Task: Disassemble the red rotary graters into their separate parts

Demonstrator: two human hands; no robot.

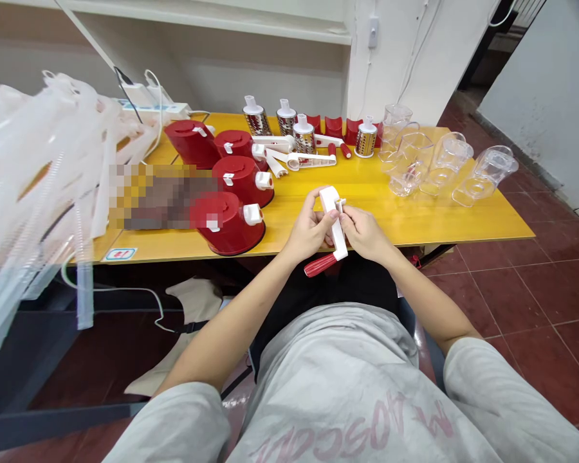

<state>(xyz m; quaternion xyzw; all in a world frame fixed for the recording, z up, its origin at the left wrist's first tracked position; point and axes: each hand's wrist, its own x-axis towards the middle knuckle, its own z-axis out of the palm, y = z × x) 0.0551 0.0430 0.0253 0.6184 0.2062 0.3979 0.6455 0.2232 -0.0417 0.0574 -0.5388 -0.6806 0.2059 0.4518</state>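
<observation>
Above my lap, at the table's front edge, I hold a white crank handle (338, 233) with a ribbed red grip pointing down and left. My left hand (310, 226) is closed around its white arm, thumb on top. From the other side my right hand (364, 233) pinches at the crank handle's edge, fingers closed. A small white piece (340, 204) sticks out by the right fingertips; whether it is separate from the handle I cannot tell. Farther back lie more white crank handles (313, 160) with red grips.
Several red grater bases (229, 222) stand left of my hands. Metal grater drums (366, 138) and red pushers (333, 127) line the back. Clear plastic housings (485, 173) stand right. Plastic bags (43, 167) heap at far left, near a power strip (161, 110).
</observation>
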